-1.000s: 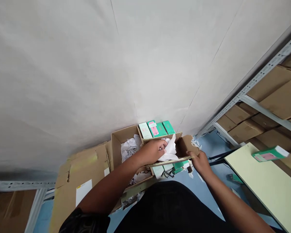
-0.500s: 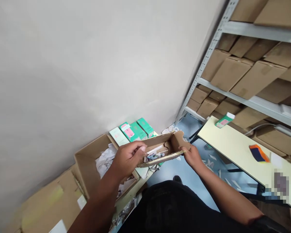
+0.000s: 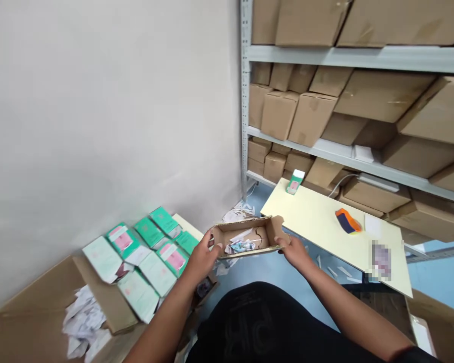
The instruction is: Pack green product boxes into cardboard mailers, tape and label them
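An open, narrow cardboard box [image 3: 267,233] is held up in front of me, its open top tilted toward me. My left hand [image 3: 204,254] grips its left end, fingers on the wall and thumb inside the rim. On the right end, my right hand [image 3: 293,251] is closed around the edge. Inside the box lie a crumpled, printed piece of paper or plastic [image 3: 240,246] and a white strip; what exactly they are I cannot make out.
Green and white small boxes [image 3: 151,232] cover a surface to the left, beside a large carton [image 3: 34,302] with crumpled paper. To the right, a pale table [image 3: 321,212] holds an orange-and-navy item [image 3: 348,221] and a green box [image 3: 295,182]. Shelves [image 3: 302,137] of cartons stand behind; paper scraps litter the floor.
My view has swung to the right. My left hand has gone from a pinch over the box's left part to gripping its left end. The box moved away from the carton toward the table.
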A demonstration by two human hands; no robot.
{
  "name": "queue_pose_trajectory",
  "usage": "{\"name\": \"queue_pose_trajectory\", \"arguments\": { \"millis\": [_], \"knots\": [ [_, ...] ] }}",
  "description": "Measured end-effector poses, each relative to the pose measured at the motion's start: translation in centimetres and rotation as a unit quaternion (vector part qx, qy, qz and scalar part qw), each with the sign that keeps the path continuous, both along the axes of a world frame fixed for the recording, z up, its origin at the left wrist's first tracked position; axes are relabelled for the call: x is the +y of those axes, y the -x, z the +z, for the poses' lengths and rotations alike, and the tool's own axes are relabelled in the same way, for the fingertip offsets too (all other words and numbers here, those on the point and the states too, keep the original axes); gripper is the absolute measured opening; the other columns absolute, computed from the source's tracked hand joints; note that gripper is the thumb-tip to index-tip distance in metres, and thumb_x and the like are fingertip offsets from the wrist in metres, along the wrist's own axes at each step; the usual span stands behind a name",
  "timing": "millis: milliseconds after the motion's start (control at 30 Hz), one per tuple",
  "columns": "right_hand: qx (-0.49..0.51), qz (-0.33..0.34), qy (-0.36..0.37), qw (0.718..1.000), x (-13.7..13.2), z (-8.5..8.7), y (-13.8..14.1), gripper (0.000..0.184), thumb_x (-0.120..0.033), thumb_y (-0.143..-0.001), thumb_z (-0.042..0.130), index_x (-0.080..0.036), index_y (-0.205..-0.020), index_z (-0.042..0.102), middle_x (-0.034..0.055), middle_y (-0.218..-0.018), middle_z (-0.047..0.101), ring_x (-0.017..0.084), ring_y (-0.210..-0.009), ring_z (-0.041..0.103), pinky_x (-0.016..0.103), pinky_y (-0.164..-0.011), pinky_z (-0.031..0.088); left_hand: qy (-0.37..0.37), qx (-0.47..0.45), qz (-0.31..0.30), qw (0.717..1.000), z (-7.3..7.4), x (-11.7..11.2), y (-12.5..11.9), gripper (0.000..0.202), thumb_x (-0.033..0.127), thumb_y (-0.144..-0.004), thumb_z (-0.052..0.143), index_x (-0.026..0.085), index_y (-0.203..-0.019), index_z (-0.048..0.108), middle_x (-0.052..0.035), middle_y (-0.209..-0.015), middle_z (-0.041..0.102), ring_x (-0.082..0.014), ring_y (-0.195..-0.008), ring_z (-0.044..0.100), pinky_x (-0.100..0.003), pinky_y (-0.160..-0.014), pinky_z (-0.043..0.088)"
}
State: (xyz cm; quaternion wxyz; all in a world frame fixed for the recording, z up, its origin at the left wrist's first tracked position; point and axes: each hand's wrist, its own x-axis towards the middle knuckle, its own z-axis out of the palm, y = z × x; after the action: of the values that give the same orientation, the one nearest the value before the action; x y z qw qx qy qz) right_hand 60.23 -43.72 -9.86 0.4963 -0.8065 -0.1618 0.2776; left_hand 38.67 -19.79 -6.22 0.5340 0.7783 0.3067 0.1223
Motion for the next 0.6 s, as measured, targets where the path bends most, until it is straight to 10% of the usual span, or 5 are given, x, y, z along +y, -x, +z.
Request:
{"name": "queue_pose_trajectory", "arguments": {
  "millis": [267,600],
  "knots": [
    [0.149,-0.139,-0.096,0.974,-9.0,-3.1,-9.0,0.028,-0.045,-0.079,0.067,-0.021,-0.092,0.072,0.0068,-0.096,0.074,0.026,-0.092,0.069,0.034,-0.070,0.061,-0.041,0.012,-0.045,0.998,-2.5,-5.0,-14.8,0.048,0.037,-0.090,0.053,0.021,-0.135,0.058,-0.0072,-0.134,0.068,-0.0258,-0.127,0.063,-0.040,-0.109,0.047],
    [0.151,-0.293,-0.097,0.939,-11.9,-6.5,-15.9,0.027,-0.041,-0.077,0.068,-0.020,-0.094,0.071,0.0093,-0.104,0.076,0.027,-0.093,0.072,0.035,-0.069,0.062,0.008,0.016,-0.160,0.987,-7.2,-5.0,-30.7,0.041,0.027,-0.087,0.055,0.019,-0.127,0.062,-0.0081,-0.128,0.072,-0.0237,-0.116,0.069,-0.037,-0.102,0.053]
  ]
}}
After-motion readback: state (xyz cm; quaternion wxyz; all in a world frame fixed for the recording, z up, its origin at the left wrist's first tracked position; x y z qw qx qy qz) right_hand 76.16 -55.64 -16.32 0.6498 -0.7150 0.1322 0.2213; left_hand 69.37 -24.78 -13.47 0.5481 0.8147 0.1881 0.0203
